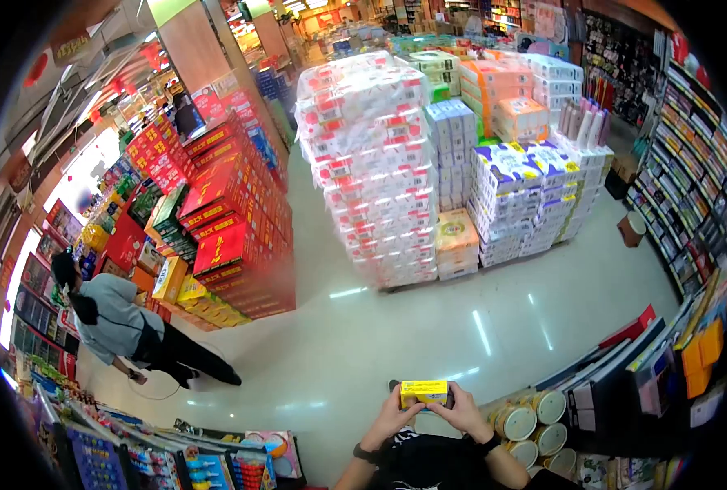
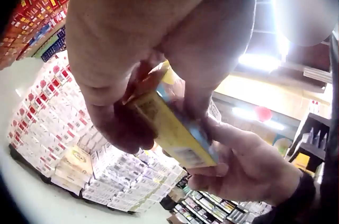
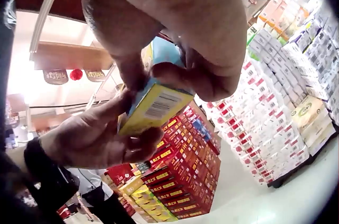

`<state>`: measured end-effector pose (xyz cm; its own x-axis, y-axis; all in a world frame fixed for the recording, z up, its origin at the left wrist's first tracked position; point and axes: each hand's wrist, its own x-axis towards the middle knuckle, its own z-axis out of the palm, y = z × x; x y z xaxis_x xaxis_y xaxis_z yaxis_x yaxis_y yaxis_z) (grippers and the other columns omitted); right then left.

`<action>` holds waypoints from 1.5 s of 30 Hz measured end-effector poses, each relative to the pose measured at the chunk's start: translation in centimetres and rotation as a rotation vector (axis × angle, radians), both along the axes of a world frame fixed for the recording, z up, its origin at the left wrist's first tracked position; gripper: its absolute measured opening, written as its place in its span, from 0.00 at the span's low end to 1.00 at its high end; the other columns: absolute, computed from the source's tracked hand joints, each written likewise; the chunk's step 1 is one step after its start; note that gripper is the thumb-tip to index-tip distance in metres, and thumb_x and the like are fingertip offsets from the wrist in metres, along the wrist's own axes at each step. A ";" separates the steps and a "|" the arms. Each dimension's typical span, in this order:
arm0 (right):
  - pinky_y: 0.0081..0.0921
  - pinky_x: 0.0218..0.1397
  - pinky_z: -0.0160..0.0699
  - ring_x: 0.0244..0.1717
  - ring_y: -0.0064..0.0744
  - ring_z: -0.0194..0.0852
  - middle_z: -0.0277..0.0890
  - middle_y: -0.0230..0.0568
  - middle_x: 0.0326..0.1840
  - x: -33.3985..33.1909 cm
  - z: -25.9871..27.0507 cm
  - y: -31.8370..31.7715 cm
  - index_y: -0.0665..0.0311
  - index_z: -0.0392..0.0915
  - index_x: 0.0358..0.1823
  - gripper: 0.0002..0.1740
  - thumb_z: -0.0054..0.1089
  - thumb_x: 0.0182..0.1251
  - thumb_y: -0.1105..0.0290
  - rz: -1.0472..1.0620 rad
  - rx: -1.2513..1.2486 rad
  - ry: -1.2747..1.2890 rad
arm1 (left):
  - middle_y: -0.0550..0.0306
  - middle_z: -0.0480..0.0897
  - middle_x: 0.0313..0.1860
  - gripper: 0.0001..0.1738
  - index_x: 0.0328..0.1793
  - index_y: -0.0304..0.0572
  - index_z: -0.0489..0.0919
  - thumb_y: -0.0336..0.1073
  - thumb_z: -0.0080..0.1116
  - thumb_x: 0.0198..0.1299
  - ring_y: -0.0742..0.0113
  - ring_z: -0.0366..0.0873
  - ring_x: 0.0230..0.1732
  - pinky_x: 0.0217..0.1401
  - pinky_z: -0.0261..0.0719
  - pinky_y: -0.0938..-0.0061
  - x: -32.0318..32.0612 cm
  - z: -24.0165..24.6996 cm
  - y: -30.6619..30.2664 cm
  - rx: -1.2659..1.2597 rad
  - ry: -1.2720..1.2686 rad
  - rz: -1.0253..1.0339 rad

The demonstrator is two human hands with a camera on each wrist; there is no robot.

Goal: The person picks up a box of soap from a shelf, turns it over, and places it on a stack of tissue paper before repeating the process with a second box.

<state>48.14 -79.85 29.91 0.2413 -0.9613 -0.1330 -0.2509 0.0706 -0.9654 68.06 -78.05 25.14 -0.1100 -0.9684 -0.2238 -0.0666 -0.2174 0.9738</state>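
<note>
A small yellow box (image 1: 424, 392) with a light blue side is held between both hands in front of the body. My left hand (image 1: 391, 418) grips its left end, fingers curled round it. At the other end, my right hand (image 1: 464, 411) holds it with thumb and fingers. In the left wrist view the yellow box (image 2: 172, 134) shows a printed label near its lower end. A barcode is visible on the yellow box (image 3: 159, 108) in the right wrist view, where the left hand's fingers (image 3: 139, 147) lie along its lower edge.
Tall stacks of wrapped paper packs (image 1: 371, 180) stand ahead on the shiny floor (image 1: 339, 351). Red cartons (image 1: 245, 220) are piled to the left, near a person (image 1: 131, 318). Book shelves (image 1: 690, 155) line the right. Several round tins (image 1: 535, 425) sit close by my right arm.
</note>
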 end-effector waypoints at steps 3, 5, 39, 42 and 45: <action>0.19 0.28 0.68 0.25 0.16 0.66 0.77 0.32 0.29 3.1 0.3 -5.7 0.70 0.73 0.54 0.30 0.76 0.56 0.62 0.015 -0.040 -0.060 | 0.61 0.78 0.37 0.28 0.60 0.35 0.70 0.36 0.71 0.59 0.76 0.75 0.39 0.44 0.78 0.77 3.7 -0.4 -5.9 -0.215 -0.166 -0.057; 0.21 0.34 0.74 0.31 0.19 0.73 0.82 0.36 0.36 5.4 1.6 -9.7 0.69 0.73 0.52 0.28 0.76 0.57 0.63 0.053 -0.060 -0.075 | 0.59 0.80 0.40 0.29 0.61 0.34 0.69 0.36 0.71 0.58 0.75 0.76 0.40 0.45 0.79 0.76 6.2 3.9 -9.8 -0.149 -0.135 -0.093; 0.33 0.48 0.80 0.44 0.39 0.83 0.81 0.49 0.48 28.2 28.9 -80.4 0.69 0.64 0.65 0.39 0.72 0.52 0.71 0.458 -0.830 0.101 | 0.61 0.83 0.39 0.23 0.53 0.32 0.78 0.38 0.72 0.56 0.77 0.76 0.41 0.45 0.76 0.77 27.3 31.7 -72.3 -0.721 -0.563 0.456; 0.33 0.50 0.80 0.44 0.39 0.83 0.81 0.50 0.48 28.1 27.9 -81.6 0.70 0.63 0.67 0.41 0.72 0.52 0.70 0.455 -0.808 0.103 | 0.61 0.80 0.44 0.24 0.55 0.35 0.75 0.38 0.72 0.58 0.76 0.75 0.44 0.48 0.76 0.76 28.2 31.0 -72.8 -0.653 -0.514 0.376; 0.32 0.49 0.80 0.44 0.39 0.83 0.80 0.51 0.49 27.9 27.9 -81.6 0.72 0.62 0.68 0.43 0.74 0.51 0.69 0.500 -0.758 0.052 | 0.62 0.79 0.48 0.22 0.55 0.37 0.74 0.37 0.70 0.60 0.75 0.75 0.48 0.53 0.75 0.76 27.5 31.0 -72.5 -0.588 -0.429 0.360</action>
